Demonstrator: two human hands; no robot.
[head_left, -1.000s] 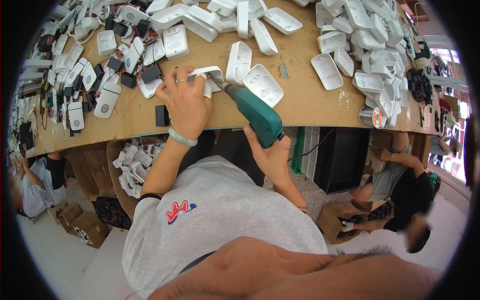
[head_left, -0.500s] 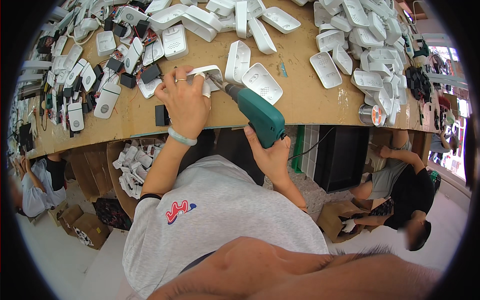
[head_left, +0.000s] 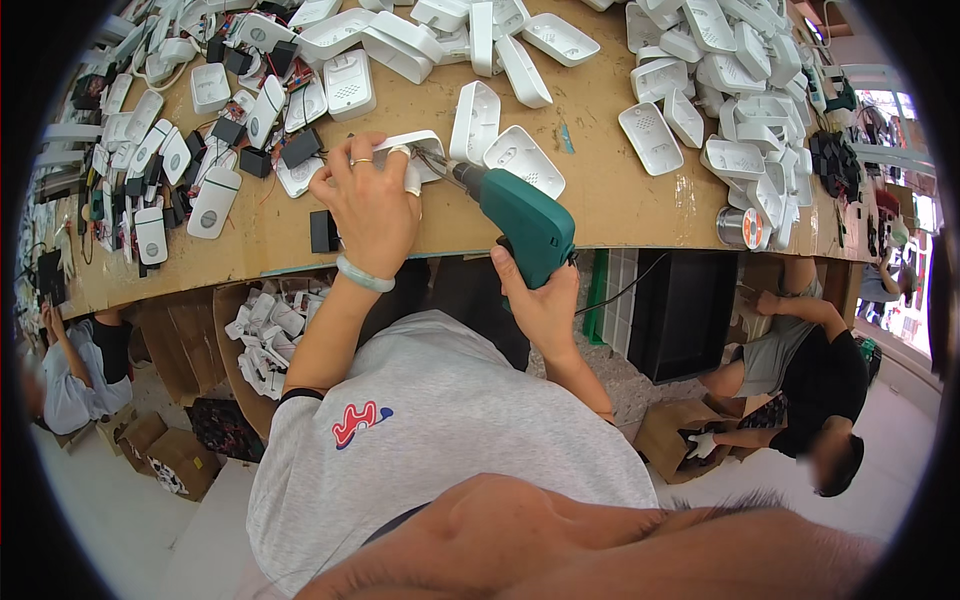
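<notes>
My left hand [head_left: 375, 205], with white covers on some fingertips, is closed on a white plastic housing [head_left: 425, 138] near the table's front edge. The housing is tilted, its open side toward me. My right hand [head_left: 542, 305] grips the handle of a green pistol-shaped soldering gun [head_left: 528, 222]. The gun's metal tip reaches into the housing beside my left fingertips; the exact contact point is too small to tell. Just right of the tip lie two open white housings [head_left: 475, 122]. A black block [head_left: 323, 231] sits left of my left hand.
White housings [head_left: 735, 75] are heaped at the right, near a spool of solder wire [head_left: 740, 228]. Wired white units with black blocks [head_left: 215, 200] crowd the left. Under the table are a black bin [head_left: 682, 315] and a box of white parts [head_left: 270, 340]. Co-workers sit at both sides.
The soldering gun and my right hand have shifted slightly right and down. My left hand and the housing stay in place.
</notes>
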